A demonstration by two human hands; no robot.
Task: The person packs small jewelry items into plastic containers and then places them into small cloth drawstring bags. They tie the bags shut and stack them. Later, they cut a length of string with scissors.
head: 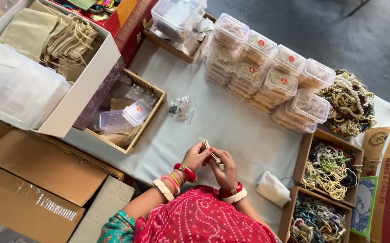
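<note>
Watching from my end: both hands sit close over the near edge of the bench (249, 135). The left hand (196, 156) and right hand (225, 169) each pinch a small pale cord piece (209, 148) that pokes up between their fingertips. It looks thin, so I reckon a loosened grip lets it slip onto the cloth.

Grey floor (321, 31), pale cloth-covered table (244, 135), soft even daylight
</note>
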